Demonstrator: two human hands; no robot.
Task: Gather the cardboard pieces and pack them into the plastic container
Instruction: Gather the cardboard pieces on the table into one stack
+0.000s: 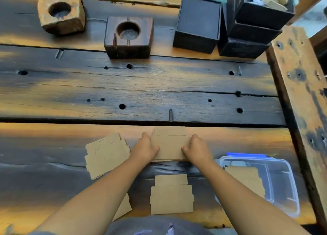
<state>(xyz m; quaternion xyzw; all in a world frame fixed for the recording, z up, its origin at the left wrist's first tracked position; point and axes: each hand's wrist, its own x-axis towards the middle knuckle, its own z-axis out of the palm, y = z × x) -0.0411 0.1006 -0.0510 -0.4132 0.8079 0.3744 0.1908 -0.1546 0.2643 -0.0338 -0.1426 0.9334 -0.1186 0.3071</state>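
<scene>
Taking the clear plastic container (pixel 276 179) at the near right of the wooden table (pixel 141 86) as landmark: farthest left of it lies a loose cardboard stack (pixel 106 155). Nearer the container, the left hand (pixel 145 149) and right hand (pixel 196 149) clamp the side edges of a flat cardboard piece (pixel 169 146), thumbs on top, fingers curled. Another cardboard pile (pixel 171 195) lies nearer the person, and one cardboard sheet (pixel 246 178) rests inside the container.

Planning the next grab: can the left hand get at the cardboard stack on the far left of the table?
Probably yes. The left hand grips the middle cardboard stack now, but the left cardboard stack lies right beside it on bare table, nothing between.
</scene>
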